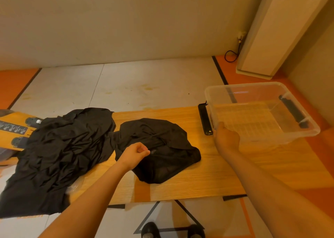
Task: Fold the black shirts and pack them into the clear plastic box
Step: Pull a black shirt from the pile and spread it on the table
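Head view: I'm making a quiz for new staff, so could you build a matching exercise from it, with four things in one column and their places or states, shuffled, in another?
Things:
1. clear plastic box
2. pile of black shirts
3. single crumpled black shirt
4. right hand

Places or states:
A. at the left end of the table
B. gripping the box's near rim
C. empty, at the table's right end
D. mid-table, under the left hand

Pairs: 1-C, 2-A, 3-D, 4-B
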